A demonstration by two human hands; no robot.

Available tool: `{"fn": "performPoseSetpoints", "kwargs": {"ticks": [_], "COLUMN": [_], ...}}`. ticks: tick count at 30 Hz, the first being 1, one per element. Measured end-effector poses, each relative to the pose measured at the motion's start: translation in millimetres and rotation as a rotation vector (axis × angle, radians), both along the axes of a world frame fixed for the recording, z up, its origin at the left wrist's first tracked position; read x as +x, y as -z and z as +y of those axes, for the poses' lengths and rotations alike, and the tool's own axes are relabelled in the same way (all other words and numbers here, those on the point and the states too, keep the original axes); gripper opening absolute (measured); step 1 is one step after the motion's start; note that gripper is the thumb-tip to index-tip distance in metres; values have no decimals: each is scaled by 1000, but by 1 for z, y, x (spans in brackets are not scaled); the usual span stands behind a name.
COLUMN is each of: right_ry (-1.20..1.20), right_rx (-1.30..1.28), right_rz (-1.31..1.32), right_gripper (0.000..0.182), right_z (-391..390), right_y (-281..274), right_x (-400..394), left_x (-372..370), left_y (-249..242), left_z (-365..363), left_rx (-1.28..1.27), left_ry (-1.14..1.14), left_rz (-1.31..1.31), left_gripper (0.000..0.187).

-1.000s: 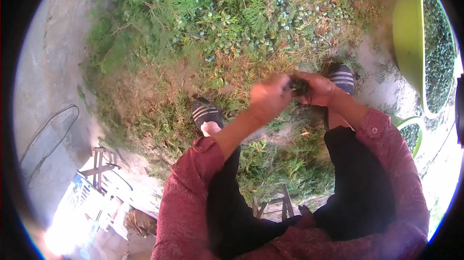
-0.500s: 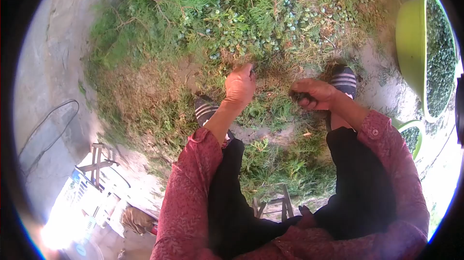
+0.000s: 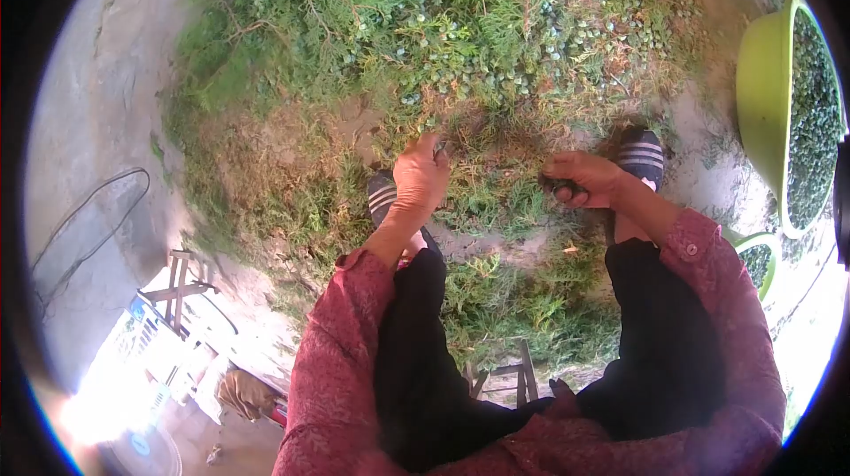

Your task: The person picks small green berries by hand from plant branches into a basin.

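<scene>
Evergreen sprigs with small blue-green seed cones [image 3: 478,55] lie heaped on the ground ahead of me. My left hand [image 3: 421,177] is closed in a pinch over the brownish litter, beside my left shoe; what sits at its fingertips is too small to name. To its right, my right hand [image 3: 583,179] is curled with the palm side turned inward, near my right shoe. Something dark shows at its fingers, and I cannot make out what it is. A gap of bare litter and loose green sprigs [image 3: 496,201] separates the two hands.
A large lime-green basin [image 3: 763,91] full of small green pieces stands at the right, with a smaller green container [image 3: 772,268] below it. A wooden stool [image 3: 505,379] shows under me. At the left are a dark cable [image 3: 88,201] and a wooden frame [image 3: 180,290].
My left hand has moved slightly left and back towards me, away from the heap. My right hand stays curled in nearly the same place. The whole view has shifted a little.
</scene>
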State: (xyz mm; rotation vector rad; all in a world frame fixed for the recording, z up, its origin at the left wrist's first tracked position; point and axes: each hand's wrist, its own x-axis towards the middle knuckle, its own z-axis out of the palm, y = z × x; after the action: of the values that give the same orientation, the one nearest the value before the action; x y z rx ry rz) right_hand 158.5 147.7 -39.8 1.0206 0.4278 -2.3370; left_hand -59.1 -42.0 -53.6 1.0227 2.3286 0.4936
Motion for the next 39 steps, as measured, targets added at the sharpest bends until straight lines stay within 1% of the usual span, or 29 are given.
{"fn": "performPoseSetpoints", "kwargs": {"ticks": [2, 7, 9, 11, 12, 13, 14, 15, 17, 19, 20, 22, 23, 24, 26, 27, 29, 30, 32, 33, 36, 38, 39], "right_ry": [-13, -30, -71, -33, 4, 2, 42, 80, 37, -2, 0, 1, -11, -24, -9, 7, 9, 6, 17, 30, 23, 35, 41], "right_rx": [12, 9, 110, 142, 179, 184, 145, 102, 102, 96, 74, 54, 66, 80, 63, 44, 45, 49, 53, 56, 48, 94, 142], "right_rz": [-20, -13, -2, -18, -31, -26, 9, 40, 55, 69, 64, 58, 35, 10, 12, 19, 16, 11, 16, 20, 27, -13, -53], "right_gripper": [14, 14, 16, 19, 22, 22, 22, 22, 22, 23, 23, 24, 21, 18, 18, 17, 17, 17, 18, 18, 20, 21, 23], "right_z": [-2, -1, 0, -2, -3, -4, -6, -9, -5, -3, -3, -3, -5, -4, -3, -3, -3, -2, -2, -1, 3, 0, -1], "right_y": [-6, -3, -5, -22, -29, -27, -21, -17, -9, -2, 0, 0, -7, -10, -8, -7, -4, -4, -5, -5, -4, -19, -26], "right_x": [-6, -8, -11, -30, -39, -42, -43, -42, -36, -28, -25, -24, -27, -28, -25, -24, -23, -22, -21, -19, -18, -27, -31], "left_x": [-3, -2, 8, 34, 44, 52, 55, 49, 18, -15, -19, -22, -22, -22, -22, -22, -23, -24, -24, -23, -14, 6, 21], "left_y": [7, 0, -21, -48, -60, -68, -72, -63, -29, -16, -15, -12, -10, -8, -5, -4, -2, 1, 1, -3, -23, -40, -51], "left_z": [-6, -2, 6, 22, 32, 44, 50, 47, 36, 19, 16, 13, 13, 14, 16, 17, 19, 19, 21, 22, 24, 30, 35], "left_rx": [-46, -104, -14, 140, 138, 264, 391, 393, 281, 120, 117, -62, -24, -21, -59, -59, -82, -81, -121, -119, -42, 209, 300], "left_ry": [70, 84, -23, 64, 62, 148, 231, 225, 115, 48, 49, 18, 45, 43, 85, 88, 110, 110, 213, 213, 181, 173, 274], "left_rz": [114, 145, -180, -221, -218, -281, -343, -341, -32, 143, 143, 220, 245, 242, 221, 221, 276, 277, 329, 328, 279, -4, -46], "left_gripper": [19, 20, 20, 24, 24, 25, 26, 26, 31, 34, 34, 32, 28, 28, 21, 21, 14, 14, 10, 10, 11, 15, 21]}}
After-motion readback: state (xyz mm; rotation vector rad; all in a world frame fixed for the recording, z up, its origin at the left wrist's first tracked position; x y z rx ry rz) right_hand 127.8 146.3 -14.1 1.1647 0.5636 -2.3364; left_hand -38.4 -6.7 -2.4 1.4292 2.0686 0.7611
